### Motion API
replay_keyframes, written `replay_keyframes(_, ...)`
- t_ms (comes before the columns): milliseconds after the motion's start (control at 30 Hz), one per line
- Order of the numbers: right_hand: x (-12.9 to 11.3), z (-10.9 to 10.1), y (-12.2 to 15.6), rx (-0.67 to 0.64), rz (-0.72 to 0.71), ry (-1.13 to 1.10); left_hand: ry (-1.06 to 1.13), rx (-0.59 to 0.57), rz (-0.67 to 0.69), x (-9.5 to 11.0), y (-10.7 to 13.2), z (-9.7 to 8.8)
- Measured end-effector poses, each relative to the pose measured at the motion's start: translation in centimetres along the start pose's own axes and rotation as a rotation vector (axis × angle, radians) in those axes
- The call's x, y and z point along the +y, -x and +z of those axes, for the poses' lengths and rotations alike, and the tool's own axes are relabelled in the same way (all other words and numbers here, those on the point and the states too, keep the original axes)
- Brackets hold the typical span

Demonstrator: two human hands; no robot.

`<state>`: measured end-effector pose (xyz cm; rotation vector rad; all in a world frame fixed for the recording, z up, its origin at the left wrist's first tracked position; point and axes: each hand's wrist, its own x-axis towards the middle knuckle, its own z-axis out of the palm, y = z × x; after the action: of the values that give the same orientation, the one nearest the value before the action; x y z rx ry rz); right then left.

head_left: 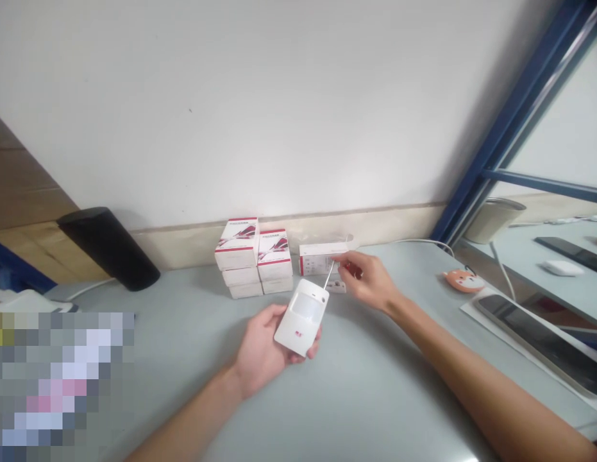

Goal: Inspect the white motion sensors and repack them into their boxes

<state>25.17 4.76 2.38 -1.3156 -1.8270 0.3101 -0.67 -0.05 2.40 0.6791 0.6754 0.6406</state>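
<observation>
Left hand (260,351) is gripping a white motion sensor (300,319). Right hand (366,280) is pinching its thin rod (329,276), just by stacked boxes (254,258).

Left hand (260,354) low at centre, palm turned up, fingers curled round from beneath. My left wrist (235,380) angles in from lower left. Right arm (471,366) reaches across from lower right, bare to the frame edge. Right hand (368,280) sits higher and farther out, thumb and forefinger (345,259) pinched together. Hands apart, not touching.
</observation>
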Motion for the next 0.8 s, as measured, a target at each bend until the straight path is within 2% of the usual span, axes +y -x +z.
replay_keyframes(267, -1.0, -0.3, 0.2, -0.03, 0.024, -0.027, 0.006, 0.016, 0.04, -0.3, 0.2, 0.3)
replay_keyframes(433, -2.7, 0.9, 1.0, -0.163, -0.137, 0.026, 0.012, 0.077, 0.098, -0.5, 0.2, 0.5)
replay_keyframes(533, -2.9, 1.3, 1.3, -0.19, -0.196, 0.024, 0.005, 0.09, 0.107, -0.6, 0.1, 0.6)
replay_keyframes(633, -2.1, 0.6, 1.0, -0.139, -0.271, 0.136, -0.032, 0.053, 0.098, -0.8, 0.0, 0.6)
replay_keyframes(700, -1.3, -0.2, 0.3, -0.037, -0.312, 0.25, -0.056, 0.024, 0.101, -0.9, -0.1, 0.5)
replay_keyframes(800, -0.2, -1.3, -1.5, 0.166, -0.227, 0.37, -0.058, 0.003, 0.097, -1.0, -0.3, 0.3)
